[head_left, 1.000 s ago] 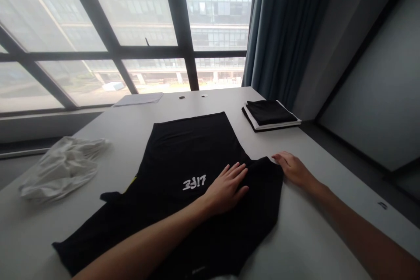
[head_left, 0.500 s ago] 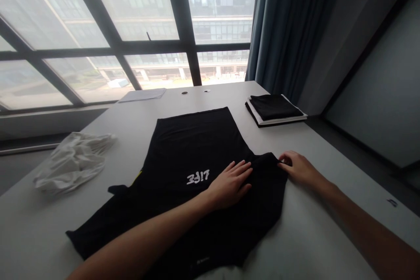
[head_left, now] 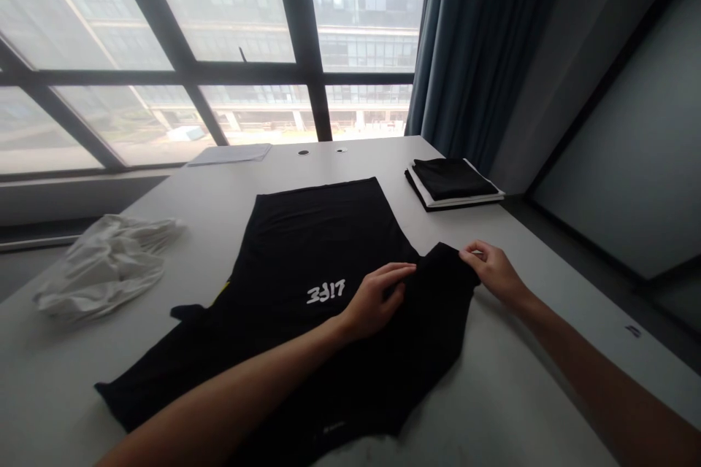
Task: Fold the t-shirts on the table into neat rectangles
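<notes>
A black T-shirt [head_left: 312,248] with white lettering lies spread on the pale table [head_left: 520,394]. My left hand [head_left: 377,299] rests on it just right of the lettering, fingers curled and pinching the cloth near the sleeve seam. My right hand [head_left: 493,268] pinches the outer edge of the right sleeve [head_left: 446,284], which is lifted slightly off the table.
A crumpled white garment [head_left: 104,266] lies at the left. A stack of folded black and white clothes [head_left: 452,182] sits at the far right, near a dark curtain [head_left: 471,44]. Papers [head_left: 230,154] lie by the window.
My left hand went from lying flat to curling its fingers into the cloth. My right hand closed on the sleeve edge and raised it a little.
</notes>
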Demonstrator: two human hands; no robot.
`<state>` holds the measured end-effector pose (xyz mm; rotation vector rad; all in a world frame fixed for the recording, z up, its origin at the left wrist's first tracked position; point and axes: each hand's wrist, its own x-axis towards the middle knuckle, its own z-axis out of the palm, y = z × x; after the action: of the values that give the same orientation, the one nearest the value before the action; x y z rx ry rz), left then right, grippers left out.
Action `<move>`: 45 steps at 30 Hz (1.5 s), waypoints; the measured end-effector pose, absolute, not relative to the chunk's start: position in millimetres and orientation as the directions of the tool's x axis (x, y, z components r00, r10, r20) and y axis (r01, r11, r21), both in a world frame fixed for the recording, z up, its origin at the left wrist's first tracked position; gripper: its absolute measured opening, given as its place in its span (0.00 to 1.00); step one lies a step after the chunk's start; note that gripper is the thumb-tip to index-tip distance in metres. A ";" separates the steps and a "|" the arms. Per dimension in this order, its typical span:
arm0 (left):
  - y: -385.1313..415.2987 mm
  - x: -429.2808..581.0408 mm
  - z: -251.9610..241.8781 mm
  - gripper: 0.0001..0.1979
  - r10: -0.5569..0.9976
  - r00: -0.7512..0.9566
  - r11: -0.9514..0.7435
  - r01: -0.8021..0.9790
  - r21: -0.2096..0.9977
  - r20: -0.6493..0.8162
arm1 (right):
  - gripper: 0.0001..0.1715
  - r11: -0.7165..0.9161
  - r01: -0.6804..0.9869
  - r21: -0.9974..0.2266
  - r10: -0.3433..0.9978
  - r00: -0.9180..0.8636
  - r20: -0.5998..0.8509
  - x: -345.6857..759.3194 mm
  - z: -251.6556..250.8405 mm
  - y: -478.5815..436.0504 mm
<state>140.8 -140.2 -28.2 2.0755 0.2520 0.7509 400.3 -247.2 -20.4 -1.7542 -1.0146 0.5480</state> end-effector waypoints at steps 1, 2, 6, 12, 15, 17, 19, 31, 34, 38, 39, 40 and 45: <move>-140.1 141.4 -27.7 0.18 0.455 0.798 -0.513 -0.128 0.849 0.395 | 0.19 -0.150 0.358 -0.922 0.827 0.556 0.081 397.1 -18.5 -248.4; -139.6 142.0 -27.6 0.18 0.469 0.807 -0.431 -0.147 0.890 0.360 | 0.19 -0.138 0.340 -0.930 0.822 0.563 0.084 393.1 -16.5 -249.7; -134.6 145.0 -30.9 0.22 0.497 0.840 -0.093 -0.196 0.976 0.217 | 0.19 -0.033 0.257 -0.966 0.849 0.518 0.108 367.6 -7.4 -255.8; -121.9 144.8 -35.4 0.29 0.628 0.777 0.008 -0.049 0.999 0.033 | 0.28 0.053 0.045 -0.998 0.999 0.004 0.054 326.1 -4.5 -261.8; -118.9 144.7 -36.8 0.29 0.652 0.755 -0.124 0.018 0.992 0.068 | 0.23 0.131 0.152 -0.980 0.988 0.058 0.141 327.5 -9.2 -259.0; -119.5 145.6 -37.6 0.32 0.635 0.767 -0.174 0.028 0.984 0.091 | 0.17 0.154 0.322 -0.934 0.952 0.206 0.227 336.3 -14.0 -255.4; -121.6 147.1 -38.1 0.33 0.635 0.765 -0.180 0.016 0.983 0.104 | 0.15 0.131 0.467 -0.874 0.905 0.303 0.298 346.3 -21.0 -251.4; -124.9 150.7 -47.2 0.23 0.675 0.675 -0.468 0.079 0.880 0.298 | 0.24 0.226 0.786 -0.575 0.922 0.018 0.387 352.0 -49.2 -215.0; -124.3 147.1 -46.6 0.25 0.681 0.650 -0.552 0.151 0.820 0.339 | 0.26 0.199 0.840 -0.505 0.952 -0.043 0.304 353.6 -52.3 -202.6; -127.9 138.8 -41.3 0.24 0.628 0.638 -0.723 0.268 0.636 0.445 | 0.30 0.194 0.867 -0.458 0.965 -0.087 0.246 353.4 -62.3 -196.8; -130.1 137.3 -39.2 0.23 0.590 0.652 -0.769 0.274 0.578 0.476 | 0.30 0.202 0.871 -0.448 0.963 -0.092 0.255 353.4 -64.5 -197.0; -132.7 136.3 -36.8 0.23 0.536 0.683 -0.813 0.257 0.523 0.497 | 0.30 0.205 0.874 -0.441 0.959 -0.089 0.270 353.7 -66.0 -197.4; -141.0 134.6 -22.5 0.15 0.261 0.846 -0.930 0.091 0.357 0.465 | 0.27 0.200 0.849 -0.489 0.929 -0.006 0.371 359.4 -62.6 -199.1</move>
<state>134.6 -141.0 -22.5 2.7011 0.2647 0.7455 359.4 -199.1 -62.6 -1.6554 -1.8583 0.1643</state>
